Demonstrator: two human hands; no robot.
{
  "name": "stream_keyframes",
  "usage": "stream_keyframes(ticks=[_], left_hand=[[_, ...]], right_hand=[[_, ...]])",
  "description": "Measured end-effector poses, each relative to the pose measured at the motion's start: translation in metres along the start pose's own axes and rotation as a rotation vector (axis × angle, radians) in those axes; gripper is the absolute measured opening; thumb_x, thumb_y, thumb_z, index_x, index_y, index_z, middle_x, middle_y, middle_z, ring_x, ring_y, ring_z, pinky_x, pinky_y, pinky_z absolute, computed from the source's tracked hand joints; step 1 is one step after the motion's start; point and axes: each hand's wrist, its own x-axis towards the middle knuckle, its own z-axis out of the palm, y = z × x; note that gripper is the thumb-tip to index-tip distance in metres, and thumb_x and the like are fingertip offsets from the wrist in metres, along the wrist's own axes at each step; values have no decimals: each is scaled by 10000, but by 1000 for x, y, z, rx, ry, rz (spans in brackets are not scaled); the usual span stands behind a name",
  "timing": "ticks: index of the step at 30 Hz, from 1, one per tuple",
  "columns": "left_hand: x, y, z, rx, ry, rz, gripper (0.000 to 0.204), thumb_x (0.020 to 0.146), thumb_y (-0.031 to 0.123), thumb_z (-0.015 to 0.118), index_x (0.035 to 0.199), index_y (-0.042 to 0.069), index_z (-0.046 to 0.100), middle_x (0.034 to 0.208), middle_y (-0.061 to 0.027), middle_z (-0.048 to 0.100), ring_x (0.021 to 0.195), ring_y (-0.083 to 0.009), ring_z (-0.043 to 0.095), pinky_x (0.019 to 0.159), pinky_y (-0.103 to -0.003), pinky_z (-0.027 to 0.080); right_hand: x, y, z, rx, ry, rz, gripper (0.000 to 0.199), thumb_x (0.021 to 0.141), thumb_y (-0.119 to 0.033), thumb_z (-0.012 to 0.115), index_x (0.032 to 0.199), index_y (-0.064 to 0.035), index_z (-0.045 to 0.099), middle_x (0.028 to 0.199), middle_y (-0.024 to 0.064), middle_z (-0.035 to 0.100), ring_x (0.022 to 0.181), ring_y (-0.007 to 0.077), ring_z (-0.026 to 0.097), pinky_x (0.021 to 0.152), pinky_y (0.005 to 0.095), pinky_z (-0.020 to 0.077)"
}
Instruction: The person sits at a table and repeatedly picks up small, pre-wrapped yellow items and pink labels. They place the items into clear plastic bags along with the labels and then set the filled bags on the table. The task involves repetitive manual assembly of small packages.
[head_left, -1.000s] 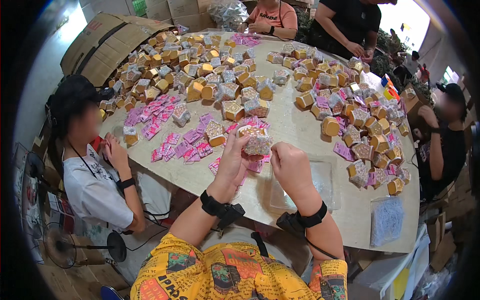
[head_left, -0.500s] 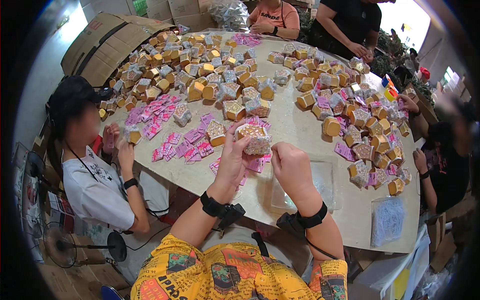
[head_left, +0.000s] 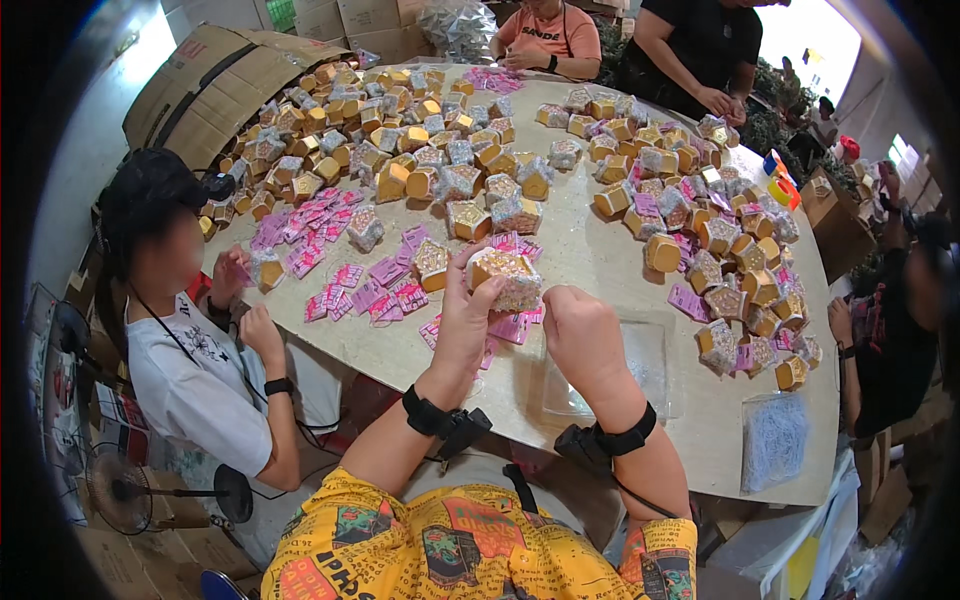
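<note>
My left hand [head_left: 460, 330] is closed round a gold and white house-shaped ornament [head_left: 515, 285] with a glittery, beaded surface, held just above the table. Close to the ornament's right side, my right hand [head_left: 583, 335] is closed in a pinch; whatever is between its fingertips is hidden or too small to make out. Pink printed tags [head_left: 511, 328] lie under and behind the ornament. Just beyond my left hand sits another ornament [head_left: 432, 262]. A clear plastic tray [head_left: 652, 372] rests beneath and beside my right hand and wrist.
Heaps of similar ornaments [head_left: 400, 140] cover the far left of the table [head_left: 600, 265], with another pile [head_left: 740, 240] at right. Pink tags [head_left: 320, 225] lie scattered left. A bag of pale strings [head_left: 776, 445] is near the right edge. Other people work around the table.
My hands stay nearly in place, and the held ornament has tilted slightly. The person at left has moved a hand off an ornament. At right, another person has leaned away, arm raised.
</note>
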Motion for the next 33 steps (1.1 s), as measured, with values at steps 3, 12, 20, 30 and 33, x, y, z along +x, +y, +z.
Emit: stream_keyframes(ticks=[3,12,20,30,33], left_hand=[[-2,6,0,-47,-35,-56,470,912,166,545,1336,118,349,1225,-111,516,1059,-221,591,827,-385,560],[1,-3,-5,-258,27,-167,475,919,77,510,1358,141,342,1227,-134,514,1091,-263,567,885,-455,523],[-3,-6,-6,-210,17,-122,485,911,62,510,1359,135,339,1238,-139,506,1092,-265,566,895,-439,515],[-4,0,-3,-297,-88,-193,496,909,102,520,1365,146,328,1232,-115,519,1046,-245,588,757,-375,549],[-10,-4,-4,-246,-88,-243,500,909,89,510,1370,147,328,1180,-124,552,980,-230,610,708,-344,525]], right_hand=[[-1,3,-2,22,58,-22,46,778,-18,593,823,-11,599,766,177,628,725,365,613,635,427,492],[-4,4,5,102,83,-31,63,759,-49,581,769,-10,532,731,183,586,690,374,606,617,446,494],[-6,2,9,81,54,23,71,767,-55,590,771,4,551,741,194,601,704,365,614,630,433,500],[-2,28,-18,1121,-335,451,132,818,-87,693,774,30,649,623,44,619,487,87,584,440,211,442],[0,30,-14,1051,-359,516,173,784,-106,724,708,23,636,596,54,619,473,78,544,429,213,425]])
